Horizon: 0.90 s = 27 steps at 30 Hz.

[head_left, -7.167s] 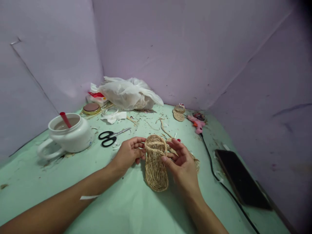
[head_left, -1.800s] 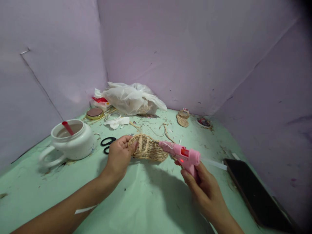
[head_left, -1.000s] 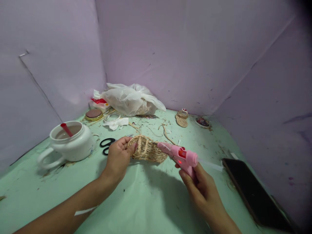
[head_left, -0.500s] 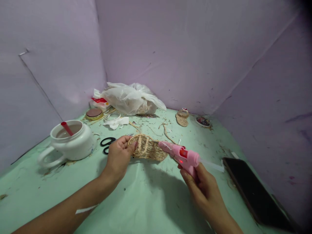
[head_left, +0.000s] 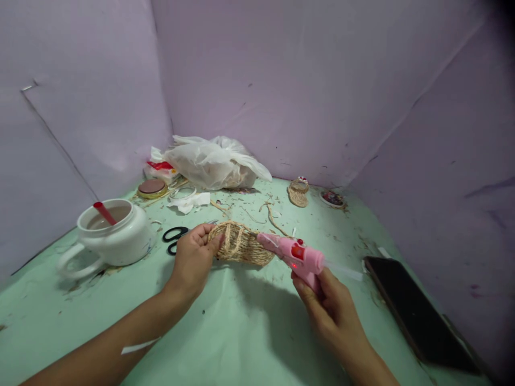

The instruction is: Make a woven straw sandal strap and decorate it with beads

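Observation:
My left hand grips one end of a small woven straw slipper, holding it on its side just above the green table. My right hand is wrapped round the handle of a pink glue gun with a red light on its body. The gun's nozzle points left and touches the slipper's right end. A clear glue stick juts from the back of the gun.
A white pot with a red stick stands at the left, black scissors beside it. A plastic bag, a round tin, a second small slipper and a small dish lie at the back. A dark phone lies right.
Seven seconds ago both hands held the slipper and the glue gun lay at the back. Now my right hand holds the gun at the slipper; in the last second little moved.

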Tool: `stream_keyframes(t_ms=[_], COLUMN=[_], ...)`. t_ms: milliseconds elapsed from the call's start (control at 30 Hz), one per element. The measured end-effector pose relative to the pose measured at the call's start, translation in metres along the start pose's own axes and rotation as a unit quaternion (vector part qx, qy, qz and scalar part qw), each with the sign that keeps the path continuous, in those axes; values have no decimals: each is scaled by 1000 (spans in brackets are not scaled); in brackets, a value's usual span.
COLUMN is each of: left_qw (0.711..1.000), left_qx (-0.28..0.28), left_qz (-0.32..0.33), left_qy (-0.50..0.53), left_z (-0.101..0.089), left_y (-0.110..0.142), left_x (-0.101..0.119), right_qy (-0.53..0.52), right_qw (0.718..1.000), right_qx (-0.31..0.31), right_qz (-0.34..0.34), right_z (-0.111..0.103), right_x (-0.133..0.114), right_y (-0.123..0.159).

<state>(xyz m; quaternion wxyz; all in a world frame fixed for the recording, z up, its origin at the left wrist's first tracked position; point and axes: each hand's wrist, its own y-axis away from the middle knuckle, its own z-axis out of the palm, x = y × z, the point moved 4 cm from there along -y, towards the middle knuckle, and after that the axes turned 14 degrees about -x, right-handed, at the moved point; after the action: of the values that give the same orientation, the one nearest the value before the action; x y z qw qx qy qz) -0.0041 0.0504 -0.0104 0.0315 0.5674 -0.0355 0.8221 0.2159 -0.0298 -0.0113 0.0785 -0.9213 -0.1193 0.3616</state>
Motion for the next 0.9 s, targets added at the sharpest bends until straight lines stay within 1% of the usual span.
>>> stream_keyframes(t_ms=[133,333,500,600,733,900], left_qw=[1000,1000,1000,1000,1000,999], left_qx=[-4,-9,-9,-13,-16,-31], left_qz=[-1,-3,-3,-4,-1,-1], left_qy=[2,0,7,8,17,37], left_z=[-1,0,1,1,1,2], left_y=[-1,-1,-1,-1,0,-2], left_x=[-1,-2,-3,-3,-2,-2], right_qy=[-6,12,-7,-23,-67,-173], right_qw=[1000,1000,1000,1000,998,984], right_qx=[1,6,-2,6,15,-8], right_qz=[4,0,5,12,13,35], right_z=[0,-2,-3,-4,-5,-7], right_x=[-3,-8,-11,-12,-15,-15], right_y=[-1,-3,-2,-2,-4,-8])
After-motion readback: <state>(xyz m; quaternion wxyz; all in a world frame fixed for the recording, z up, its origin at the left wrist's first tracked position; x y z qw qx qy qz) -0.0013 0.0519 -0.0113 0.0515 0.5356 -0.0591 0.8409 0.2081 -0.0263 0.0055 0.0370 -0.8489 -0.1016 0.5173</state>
